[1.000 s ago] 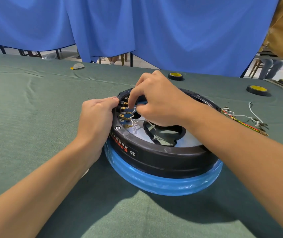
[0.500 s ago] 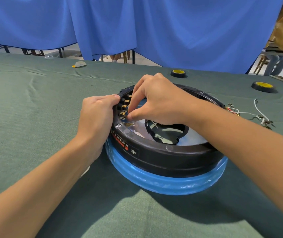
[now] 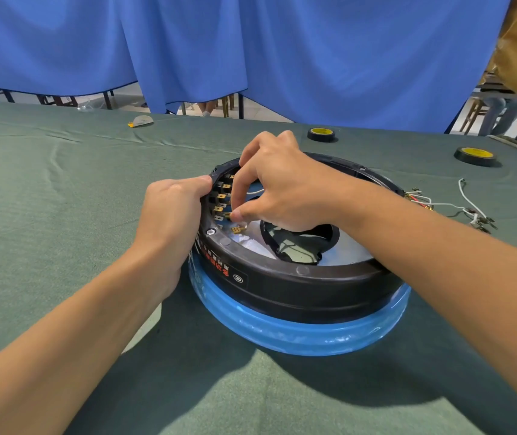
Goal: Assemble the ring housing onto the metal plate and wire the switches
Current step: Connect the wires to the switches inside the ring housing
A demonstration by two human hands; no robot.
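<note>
Table (image 3: 46, 215): one, under green cloth, carrying everything listed.

Housing (image 3: 298, 287): one black ring, near the middle of the table, seated on one plate (image 3: 354, 249) whose outer rim wears blue film. The plate's bright face shows inside the ring, with one dark central opening.

Left hand (image 3: 169, 215): fingers curled closed over the housing's left rim, thumb on its top edge.

Right hand (image 3: 285, 189): reaching over the ring, thumb and forefinger pinched together on one small brass connector against the terminals (image 3: 221, 197).

Terminals: one column of brass tabs on the inner left wall; about six visible, exact count unclear.

Loose connector (image 3: 239, 229): one, lying on the plate just below the right hand's fingers.

White wire (image 3: 255, 192): one, running under the right hand.

Wire bundle (image 3: 451, 207): one, white and red leads, on the cloth right of the housing.

Tape rolls: two clear, black with yellow cores, one (image 3: 321, 134) beyond the housing, one (image 3: 474, 156) far right.

Curtain (image 3: 282, 51): blue, behind the table.
</note>
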